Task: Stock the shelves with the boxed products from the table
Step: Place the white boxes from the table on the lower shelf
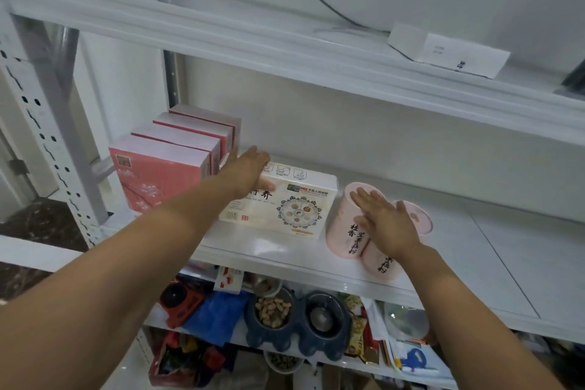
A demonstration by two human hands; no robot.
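White box (285,209) lies flat by the shelf's (474,263) front edge, between pink boxes (164,168) and tubs (343,218). Left hand (247,169) rests spread on its back left corner, right hand (386,222) flat on the tubs; slide the box square against the pink boxes, steadying the tubs

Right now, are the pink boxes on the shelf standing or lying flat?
Standing: the four pink boxes stand on edge, one behind another, at the left end of the middle shelf, narrow tops up.

Left hand (250,168), right hand (384,222), both flat
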